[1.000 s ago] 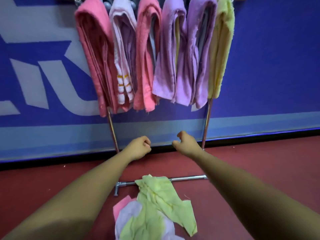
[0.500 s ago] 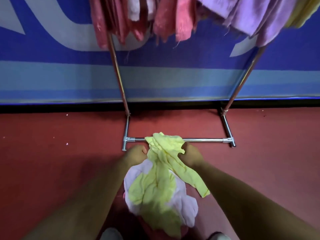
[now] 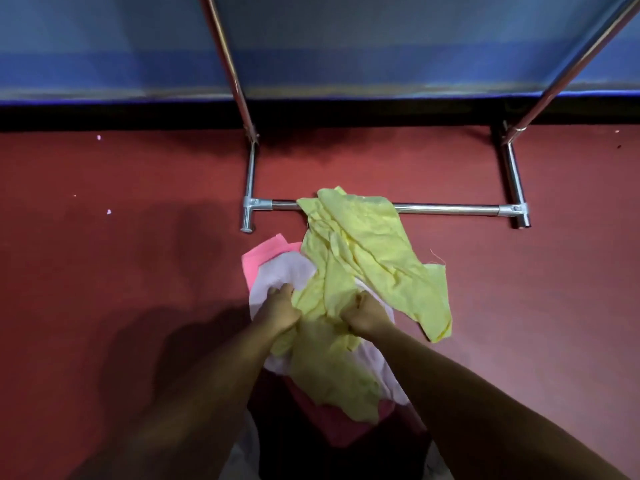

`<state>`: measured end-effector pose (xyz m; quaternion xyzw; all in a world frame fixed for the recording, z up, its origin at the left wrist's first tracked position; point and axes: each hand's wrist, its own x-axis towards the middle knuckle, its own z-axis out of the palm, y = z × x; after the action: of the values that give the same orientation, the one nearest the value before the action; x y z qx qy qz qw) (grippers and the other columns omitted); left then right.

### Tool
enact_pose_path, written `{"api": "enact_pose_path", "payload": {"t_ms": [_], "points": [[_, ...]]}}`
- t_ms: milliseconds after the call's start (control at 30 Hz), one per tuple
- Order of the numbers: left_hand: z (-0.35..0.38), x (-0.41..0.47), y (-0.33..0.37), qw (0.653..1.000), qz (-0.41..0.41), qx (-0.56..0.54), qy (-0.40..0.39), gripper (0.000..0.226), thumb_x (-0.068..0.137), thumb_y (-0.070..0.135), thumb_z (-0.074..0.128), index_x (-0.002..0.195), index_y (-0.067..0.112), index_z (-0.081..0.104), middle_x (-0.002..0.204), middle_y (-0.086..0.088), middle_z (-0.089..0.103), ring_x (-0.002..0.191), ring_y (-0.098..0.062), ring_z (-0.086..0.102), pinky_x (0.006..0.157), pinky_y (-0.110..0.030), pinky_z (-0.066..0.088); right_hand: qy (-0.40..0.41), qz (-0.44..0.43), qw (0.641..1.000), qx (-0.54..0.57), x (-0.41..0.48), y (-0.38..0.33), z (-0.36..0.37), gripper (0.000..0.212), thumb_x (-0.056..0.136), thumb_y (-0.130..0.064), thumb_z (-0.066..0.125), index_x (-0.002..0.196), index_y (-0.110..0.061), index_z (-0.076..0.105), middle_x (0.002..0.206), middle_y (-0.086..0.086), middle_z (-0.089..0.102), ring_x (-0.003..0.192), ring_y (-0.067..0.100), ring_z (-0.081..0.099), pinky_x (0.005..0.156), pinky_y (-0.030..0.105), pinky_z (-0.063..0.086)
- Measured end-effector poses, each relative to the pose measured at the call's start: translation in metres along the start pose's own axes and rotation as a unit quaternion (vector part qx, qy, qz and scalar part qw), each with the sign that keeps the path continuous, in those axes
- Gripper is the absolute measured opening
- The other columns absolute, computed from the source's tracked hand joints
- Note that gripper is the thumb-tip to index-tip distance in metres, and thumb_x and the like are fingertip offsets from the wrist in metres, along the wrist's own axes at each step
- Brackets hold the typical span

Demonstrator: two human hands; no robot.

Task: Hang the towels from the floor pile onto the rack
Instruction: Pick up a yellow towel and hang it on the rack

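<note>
A crumpled light yellow towel [image 3: 367, 244] lies on the dark red floor [image 3: 121, 237] at the centre of the frame. It lies on top of a pale lilac towel [image 3: 284, 275] and a bright pink towel [image 3: 263, 254] whose corner shows at the left. The yellow towel's upper edge is draped over the low crossbar of the shiny metal tube rack [image 3: 446, 209], which runs across the middle of the frame between two short feet. Two slanted uprights rise from the rack's base and leave the frame at the top, in front of a blue banner wall [image 3: 381, 46].

Both forearms reach in from the bottom corners. The left hand [image 3: 277, 308] has its fingers curled into the cloth at the yellow towel's left edge, just where it meets the lilac towel. The right hand [image 3: 369, 313], close beside it, is bunched in a fist around a fold near the yellow towel's middle. The lower part of the towels lies in shadow.
</note>
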<state>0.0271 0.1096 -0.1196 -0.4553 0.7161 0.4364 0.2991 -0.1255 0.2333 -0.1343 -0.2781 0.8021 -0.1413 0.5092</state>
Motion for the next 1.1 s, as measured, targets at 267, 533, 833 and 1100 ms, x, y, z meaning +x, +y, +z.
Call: {"api": "enact_pose_path", "payload": {"t_ms": [267, 533, 833, 1100], "points": [[0.000, -0.007, 0.002, 0.979, -0.026, -0.101, 0.174, 0.038, 0.091, 0.029, 0.068, 0.120, 0.004, 0.067, 0.116, -0.012, 0.070, 0.104, -0.023, 0.064, 0.076, -0.022, 0.040, 0.013, -0.020, 0.985, 0.168, -0.023, -0.027, -0.026, 0.022, 0.087, -0.019, 0.071, 0.070, -0.012, 0.058, 0.069, 0.001, 0.055, 0.062, 0.015, 0.049, 0.061, 0.026, 0.040], [-0.065, -0.100, 0.075, 0.912, 0.037, -0.218, 0.345, 0.020, 0.094, 0.030, 0.058, 0.094, 0.011, 0.063, 0.092, -0.013, 0.063, 0.095, -0.030, 0.058, 0.079, -0.030, 0.042, 0.054, -0.083, 0.944, 0.316, -0.103, -0.114, -0.116, 0.005, 0.071, -0.026, 0.046, 0.070, -0.022, 0.044, 0.059, -0.002, 0.036, 0.051, 0.016, 0.032, 0.049, 0.023, 0.023], [-0.152, -0.279, 0.144, 0.812, 0.223, -0.383, 0.379, 0.024, 0.081, 0.028, 0.064, 0.090, 0.007, 0.060, 0.078, -0.008, 0.059, 0.071, -0.019, 0.054, 0.064, -0.032, 0.040, 0.149, -0.277, 0.892, 0.323, -0.268, -0.209, -0.194, 0.011, 0.087, -0.013, 0.052, 0.077, -0.017, 0.050, 0.069, 0.007, 0.040, 0.062, 0.018, 0.038, 0.052, 0.028, 0.027], [-0.144, -0.380, 0.146, 0.791, 0.324, -0.406, 0.323, 0.032, 0.064, 0.032, 0.072, 0.085, 0.011, 0.059, 0.077, -0.011, 0.059, 0.071, -0.021, 0.056, 0.065, -0.038, 0.042, 0.173, -0.369, 0.879, 0.247, -0.344, -0.200, -0.193, 0.014, 0.081, -0.012, 0.077, 0.079, -0.017, 0.065, 0.076, -0.001, 0.070, 0.067, 0.013, 0.063, 0.062, 0.027, 0.049]]}}
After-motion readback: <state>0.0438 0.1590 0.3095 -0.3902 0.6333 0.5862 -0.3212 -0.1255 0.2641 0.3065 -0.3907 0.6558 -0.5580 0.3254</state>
